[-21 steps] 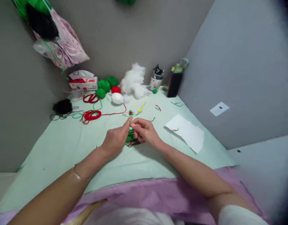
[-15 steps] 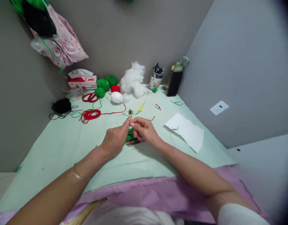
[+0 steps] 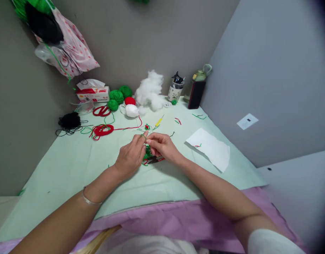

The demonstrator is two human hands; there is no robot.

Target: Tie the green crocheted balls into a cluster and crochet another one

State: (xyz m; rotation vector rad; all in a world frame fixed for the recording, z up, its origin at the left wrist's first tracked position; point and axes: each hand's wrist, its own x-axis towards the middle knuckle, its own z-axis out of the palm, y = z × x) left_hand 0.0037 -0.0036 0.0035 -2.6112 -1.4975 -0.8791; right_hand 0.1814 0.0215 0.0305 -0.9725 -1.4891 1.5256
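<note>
My left hand (image 3: 130, 155) is closed, with a thin green yarn strand (image 3: 143, 136) looped over its raised index finger. Fingertips of my right hand (image 3: 164, 146) pinch the strand close beside that finger. Below both hands lies a green yarn bundle (image 3: 147, 152), partly covered by them. A dark-bladed pair of thread snips (image 3: 155, 160) with red parts rests just under my right hand. Beyond my fingertips are a small red and green yarn piece (image 3: 147, 127) and a yellow-handled crochet hook (image 3: 159, 122).
Left of my hands lie coiled red yarn (image 3: 103, 129), black yarn (image 3: 69, 121) and red-handled scissors (image 3: 101, 111). Green yarn balls (image 3: 116, 95), white stuffing (image 3: 150, 90), a pen cup (image 3: 175, 91) and a bottle (image 3: 201, 76) line the wall. White paper (image 3: 210, 150) lies right.
The fingers of my left hand have shifted slightly, and the green strand now shows across its index finger. My right hand stays almost in place, still pinching.
</note>
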